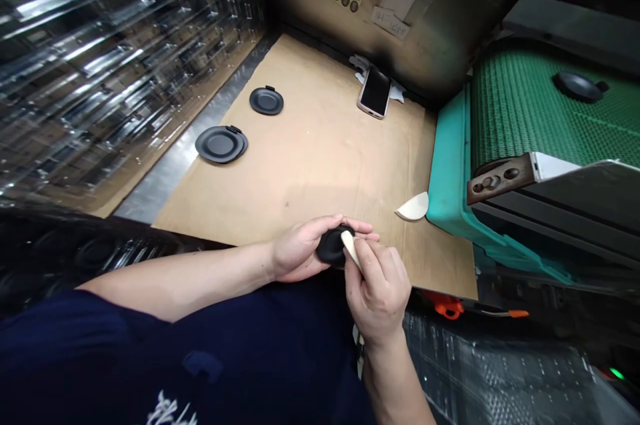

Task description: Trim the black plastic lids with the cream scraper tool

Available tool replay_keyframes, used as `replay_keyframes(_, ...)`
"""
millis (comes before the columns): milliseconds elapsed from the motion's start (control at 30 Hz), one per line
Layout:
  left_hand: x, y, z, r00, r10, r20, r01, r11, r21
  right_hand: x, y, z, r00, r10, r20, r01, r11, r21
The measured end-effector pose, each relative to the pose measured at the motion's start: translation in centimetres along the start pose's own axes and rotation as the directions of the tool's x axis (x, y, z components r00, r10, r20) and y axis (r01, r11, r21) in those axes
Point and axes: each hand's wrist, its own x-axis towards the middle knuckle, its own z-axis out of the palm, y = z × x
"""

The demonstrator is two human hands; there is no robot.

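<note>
In my left hand lies a round black plastic lid, held close to my body over the table's near edge. My right hand pinches a white sponge wedge and presses it against the lid's right side. On the board, a pair of overlapping black lids rests at the left, with a single black lid beyond it. A white half-round sponge lies to the right of my hands.
A phone lies on white tissue near the back panel. At the right, a green mesh conveyor belt carries another black lid, beside a teal bin. Clear plastic trays are stacked at the left.
</note>
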Motion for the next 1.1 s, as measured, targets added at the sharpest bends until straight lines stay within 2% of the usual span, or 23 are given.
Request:
replay_keyframes(100,0.2,0.0,0.0,1.0,-0.027,0.011,0.026,1.0,0.017,-0.2,-0.3,0.3,0.999,-0.002,-0.042,0.004,0.999,0.047)
replay_keyframes(233,0.2,0.1,0.1,1.0,-0.021,0.009,0.021,1.0,-0.011,-0.2,-0.8,0.1,1.0,0.009,0.004,-0.01,0.964,0.266)
replay_keyframes(300,0.1,0.2,0.1,0.999,-0.001,0.043,0.003,0.999,-0.051,-0.3,-0.8,-0.4,0.998,0.053,-0.02,-0.044,0.942,0.334)
replay_keyframes(433,-0.2,0.6,0.2,0.992,0.042,0.115,-0.029,0.993,-0.111,-0.7,-0.3,-1.5,0.955,0.22,-0.197,-0.155,0.941,0.3)
replay_keyframes(500,-0.3,0.7,0.3,0.99,0.049,0.136,-0.032,0.992,-0.126,-0.8,0.0,-1.7,0.934,0.25,-0.254,-0.183,0.948,0.26)
replay_keyframes(567,-0.3,0.7,0.3,0.989,0.049,0.142,-0.029,0.989,-0.142,-0.9,0.2,-1.9,0.933,0.244,-0.264,-0.188,0.957,0.22)
replay_keyframes(700,-0.3,0.8,0.3,0.99,0.03,0.135,-0.008,0.988,-0.157,-0.9,0.1,-2.1,0.954,0.225,-0.198,-0.188,0.964,0.187)
replay_keyframes(833,-0.5,0.6,0.2,0.993,0.013,0.121,-0.001,0.995,-0.103,-0.6,0.1,-2.0,0.983,0.159,-0.093,-0.141,0.975,0.17)
replay_keyframes(967,-0.5,0.3,0.2,0.999,0.022,0.044,-0.022,1.0,-0.007,-0.1,0.3,-1.5,0.996,0.087,-0.002,-0.086,0.992,0.092)
replay_keyframes(1100,-0.5,0.2,0.4,0.998,0.058,0.007,-0.058,0.998,0.026,-0.4,-0.1,-1.1,0.993,0.089,0.077,-0.101,0.98,0.169)
